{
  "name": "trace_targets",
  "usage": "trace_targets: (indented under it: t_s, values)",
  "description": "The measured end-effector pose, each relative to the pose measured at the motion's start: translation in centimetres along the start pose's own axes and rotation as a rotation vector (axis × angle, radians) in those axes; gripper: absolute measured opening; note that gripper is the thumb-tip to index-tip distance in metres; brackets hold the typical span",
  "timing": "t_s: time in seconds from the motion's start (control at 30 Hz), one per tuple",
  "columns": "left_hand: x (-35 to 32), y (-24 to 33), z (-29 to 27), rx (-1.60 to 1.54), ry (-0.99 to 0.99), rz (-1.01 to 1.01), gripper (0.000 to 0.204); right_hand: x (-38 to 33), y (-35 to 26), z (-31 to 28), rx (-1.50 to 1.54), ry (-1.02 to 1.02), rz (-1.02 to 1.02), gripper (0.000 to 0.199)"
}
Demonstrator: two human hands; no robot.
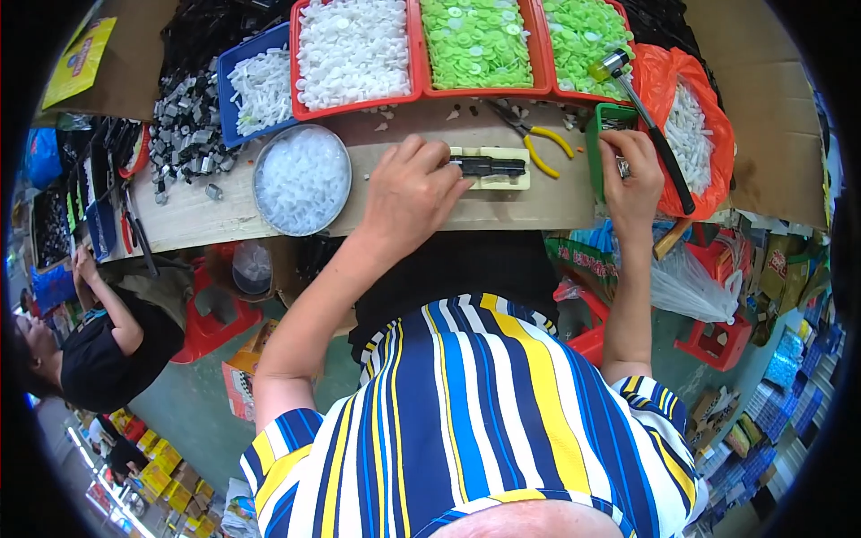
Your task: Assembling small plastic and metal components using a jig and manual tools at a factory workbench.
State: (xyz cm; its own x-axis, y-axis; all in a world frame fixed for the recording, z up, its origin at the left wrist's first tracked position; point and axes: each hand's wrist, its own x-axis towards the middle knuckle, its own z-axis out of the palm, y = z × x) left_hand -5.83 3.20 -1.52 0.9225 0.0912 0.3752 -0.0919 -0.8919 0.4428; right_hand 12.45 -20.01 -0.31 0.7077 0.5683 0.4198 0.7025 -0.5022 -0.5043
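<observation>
On the workbench in front of me a long black plastic part [491,167] lies in a cream holding block [511,182]. My left hand [411,193] is closed over the part's left end, its fingertips hiding that end. At the small green box [597,154], my right hand [633,184] has its fingers curled down inside the rim. Small metal bits show by those fingertips, but what they pinch is too small to make out. Yellow-handled pliers [543,151] rest just behind the block, and a hammer [659,134] leans across the green box.
Red trays of white pieces [354,54] and green discs [475,45] line the back. A blue tray [235,134] and round bowl [302,227] hold white pieces. An orange bag [722,184] sits right, grey-black parts [184,125] left. Another person [117,332] works at far left.
</observation>
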Motion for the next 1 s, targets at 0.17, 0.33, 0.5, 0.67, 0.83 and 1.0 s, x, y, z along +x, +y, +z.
trace_targets:
  t_s: [0.17,0.33,0.5,0.67,0.83,1.0]
  values:
    - [3.5,-1.7,-0.7,-0.058,0.093,0.039,0.011,-0.9,2.1,-1.0,-0.263,-0.117,0.068,0.012]
    - [8.5,-4.6,0.0,0.118,0.075,0.088,0.011,-0.4,2.4,-0.9,-0.192,-0.158,0.129,0.009]
    - [11.3,-5.9,1.2,0.302,-0.021,0.132,0.009,0.2,2.1,-1.0,-0.154,-0.166,0.194,0.008]
    - [11.8,-6.6,1.0,0.281,-0.031,0.136,0.008,0.2,2.7,-0.3,-0.048,-0.113,0.237,0.008]
    - [12.1,-6.6,1.0,0.245,0.005,0.127,0.008,0.5,3.3,-0.2,-0.078,-0.122,0.153,0.010]
    - [11.4,-5.0,0.2,-0.032,0.132,-0.038,0.011,0.8,3.5,-0.9,-0.021,-0.137,0.151,0.008]
